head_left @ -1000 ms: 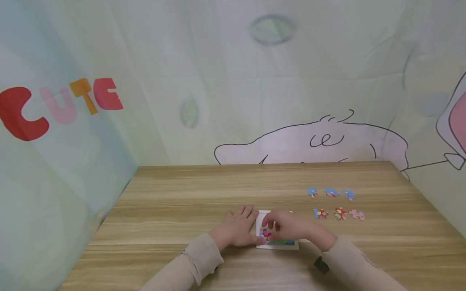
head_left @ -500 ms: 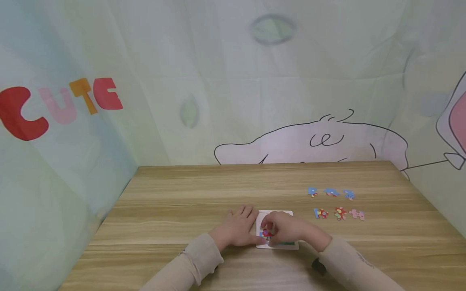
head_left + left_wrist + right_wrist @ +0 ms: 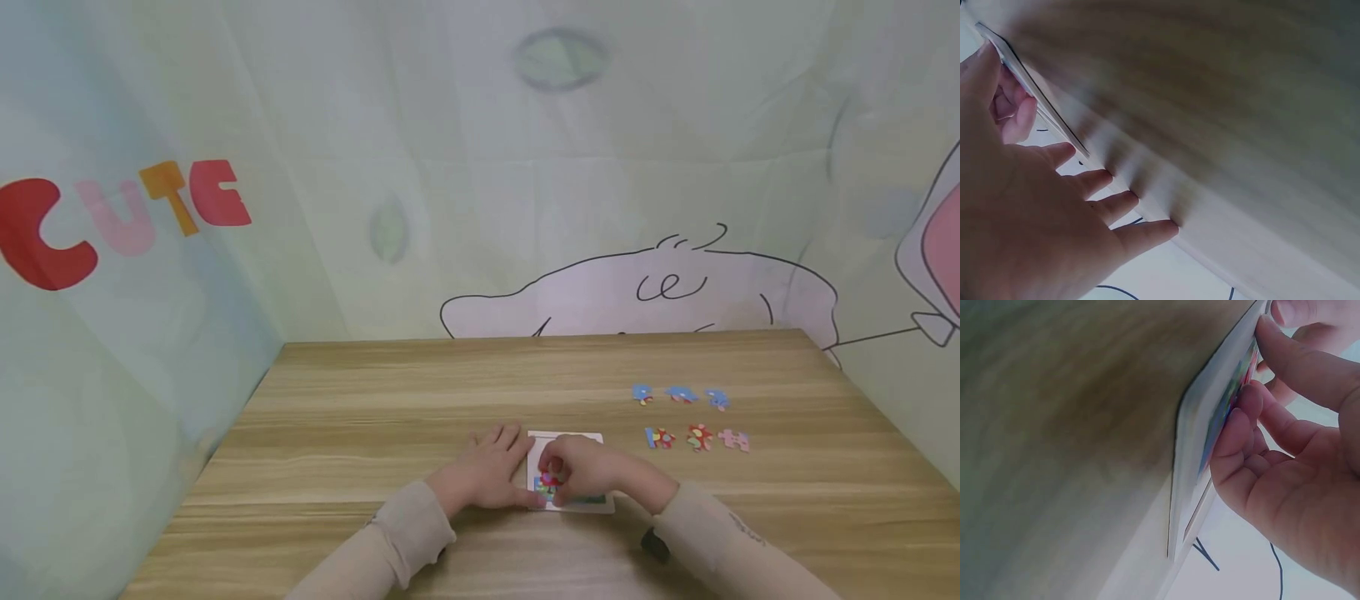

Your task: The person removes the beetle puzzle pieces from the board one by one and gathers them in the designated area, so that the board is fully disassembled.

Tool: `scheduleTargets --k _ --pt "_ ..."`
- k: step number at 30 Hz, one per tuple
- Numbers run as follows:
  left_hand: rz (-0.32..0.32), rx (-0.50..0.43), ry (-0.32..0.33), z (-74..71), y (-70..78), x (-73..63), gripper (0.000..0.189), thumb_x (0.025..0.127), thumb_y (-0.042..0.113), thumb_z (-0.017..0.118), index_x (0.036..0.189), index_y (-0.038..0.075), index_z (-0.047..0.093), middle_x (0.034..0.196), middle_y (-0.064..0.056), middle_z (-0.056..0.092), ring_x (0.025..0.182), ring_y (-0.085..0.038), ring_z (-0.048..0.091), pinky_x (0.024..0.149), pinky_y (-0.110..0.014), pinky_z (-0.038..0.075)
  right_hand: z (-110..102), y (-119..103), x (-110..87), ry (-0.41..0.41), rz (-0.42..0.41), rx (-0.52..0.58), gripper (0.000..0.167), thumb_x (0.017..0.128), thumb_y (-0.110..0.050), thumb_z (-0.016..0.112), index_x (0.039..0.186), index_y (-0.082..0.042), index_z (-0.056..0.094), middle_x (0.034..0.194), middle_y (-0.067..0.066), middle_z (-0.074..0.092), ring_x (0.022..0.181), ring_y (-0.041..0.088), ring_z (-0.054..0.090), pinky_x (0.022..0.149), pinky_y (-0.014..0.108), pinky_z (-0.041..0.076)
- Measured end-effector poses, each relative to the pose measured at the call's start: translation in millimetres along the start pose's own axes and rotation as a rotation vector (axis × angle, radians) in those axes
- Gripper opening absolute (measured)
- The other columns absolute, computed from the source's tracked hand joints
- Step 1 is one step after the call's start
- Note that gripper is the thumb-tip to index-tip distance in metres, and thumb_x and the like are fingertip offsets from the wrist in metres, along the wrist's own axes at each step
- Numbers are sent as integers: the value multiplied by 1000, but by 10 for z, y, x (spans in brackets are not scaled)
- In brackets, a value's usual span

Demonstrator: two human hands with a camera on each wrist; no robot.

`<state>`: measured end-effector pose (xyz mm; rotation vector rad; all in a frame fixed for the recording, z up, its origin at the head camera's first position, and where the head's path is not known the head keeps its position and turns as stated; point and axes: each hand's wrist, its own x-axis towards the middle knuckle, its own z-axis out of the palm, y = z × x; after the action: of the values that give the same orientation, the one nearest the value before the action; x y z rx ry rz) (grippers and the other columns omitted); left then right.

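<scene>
A small white-rimmed puzzle tray (image 3: 609,507) lies on the wooden table between my two hands. My left hand (image 3: 487,473) rests flat with spread fingers at its left, the thumb on the tray's lower left corner. Colourful puzzle pieces line the tray's lower part; the upper part shows bare white. My right hand (image 3: 591,468) is over the tray, thumb and curled fingers pinching at a red, blue and green puzzle piece (image 3: 542,485) in the lower left. In the right wrist view, the right thumb (image 3: 1300,365) reaches the tray's near rim. The hand hides much of the picture.
Several loose puzzle pieces lie to the right in two rows: a blue row behind, with a blue piece (image 3: 681,394), and a nearer row with a red mushroom-like piece (image 3: 700,437) and a pink piece (image 3: 734,440). A printed cloth (image 3: 337,167) hangs behind the table.
My right hand has shifted slightly left and down, its fingers drawing closer round the piece at the tray's lower left. My left hand has stayed in place.
</scene>
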<state>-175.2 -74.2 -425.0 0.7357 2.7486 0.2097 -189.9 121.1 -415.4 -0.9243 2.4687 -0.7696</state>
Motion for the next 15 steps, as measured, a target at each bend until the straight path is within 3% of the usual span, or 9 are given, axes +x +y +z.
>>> scheduleTargets --k 15 --pt "16 3 -10 -24 9 -36 96 80 71 58 151 13 31 158 -12 22 145 -37 19 109 -63 23 3 -6 11 -1 6 10 31 71 -2 81 90 -10 57 81 -3 54 76 12 50 70 27 44"
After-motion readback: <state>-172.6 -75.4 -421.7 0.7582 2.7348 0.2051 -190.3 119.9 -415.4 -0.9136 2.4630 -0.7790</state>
